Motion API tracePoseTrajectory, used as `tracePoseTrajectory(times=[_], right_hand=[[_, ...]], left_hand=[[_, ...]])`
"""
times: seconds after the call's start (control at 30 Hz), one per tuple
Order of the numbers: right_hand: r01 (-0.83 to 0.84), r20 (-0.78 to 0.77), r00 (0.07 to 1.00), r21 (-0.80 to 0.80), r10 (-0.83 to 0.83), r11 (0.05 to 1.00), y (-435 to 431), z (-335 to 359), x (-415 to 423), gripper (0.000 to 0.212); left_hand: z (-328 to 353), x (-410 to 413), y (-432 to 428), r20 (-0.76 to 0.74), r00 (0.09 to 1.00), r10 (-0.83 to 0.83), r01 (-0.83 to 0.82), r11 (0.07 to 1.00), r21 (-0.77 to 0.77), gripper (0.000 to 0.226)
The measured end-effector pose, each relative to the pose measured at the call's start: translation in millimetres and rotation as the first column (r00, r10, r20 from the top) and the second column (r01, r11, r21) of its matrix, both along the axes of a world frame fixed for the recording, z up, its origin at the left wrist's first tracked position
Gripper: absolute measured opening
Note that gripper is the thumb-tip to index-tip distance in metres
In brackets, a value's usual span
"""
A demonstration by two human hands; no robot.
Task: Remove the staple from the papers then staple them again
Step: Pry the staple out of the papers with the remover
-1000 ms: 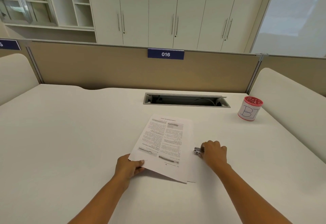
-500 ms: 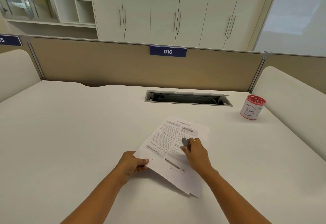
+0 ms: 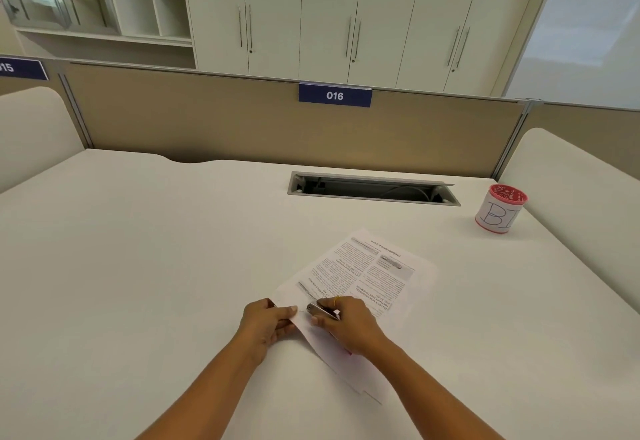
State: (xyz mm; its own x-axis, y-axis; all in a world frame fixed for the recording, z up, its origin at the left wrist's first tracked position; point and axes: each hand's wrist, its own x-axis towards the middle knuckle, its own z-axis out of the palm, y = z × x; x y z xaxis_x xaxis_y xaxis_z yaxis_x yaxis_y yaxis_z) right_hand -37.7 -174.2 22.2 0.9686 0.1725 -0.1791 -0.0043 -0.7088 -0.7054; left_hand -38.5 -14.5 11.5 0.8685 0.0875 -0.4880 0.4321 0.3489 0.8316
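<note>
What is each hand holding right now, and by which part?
The left hand pinches the papers at their near corner. The right hand grips a small metal tool by its rear, nose toward that corner.

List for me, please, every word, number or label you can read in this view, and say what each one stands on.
"016": blue sign on the partition.
"15", cut off by the frame edge: second blue sign at far left.
"BI", handwritten: red-lidded container.
Print on the papers: upside down and too small to read.
</note>
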Motion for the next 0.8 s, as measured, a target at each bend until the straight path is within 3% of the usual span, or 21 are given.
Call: tracePoseTrajectory(times=[0.3,0.43,0.8], right_hand=[[-0.063,0.167,0.981,-0.188,0.095,0.98,5.0,-0.9,-2.8,0.03],[-0.043,0.249,0.964,-0.198,0.093,0.979,5.9,-3.1,-4.0,0.023],[-0.111,0.295,0.937,-0.257,0.188,0.96,6.7,-4.0,-3.3,0.025]], left_hand=[[-1.8,-3.7,1.1,-0.004,1.0,0.013,-0.013,1.0,-0.027,0.014],[-1.6,-4.5,1.0,-0.013,1.0,0.0,0.0,1.0,-0.022,0.024],[-5.0,-4.5,0.3,0.015,1.0,-0.017,0.017,1.0,0.018,0.03]])
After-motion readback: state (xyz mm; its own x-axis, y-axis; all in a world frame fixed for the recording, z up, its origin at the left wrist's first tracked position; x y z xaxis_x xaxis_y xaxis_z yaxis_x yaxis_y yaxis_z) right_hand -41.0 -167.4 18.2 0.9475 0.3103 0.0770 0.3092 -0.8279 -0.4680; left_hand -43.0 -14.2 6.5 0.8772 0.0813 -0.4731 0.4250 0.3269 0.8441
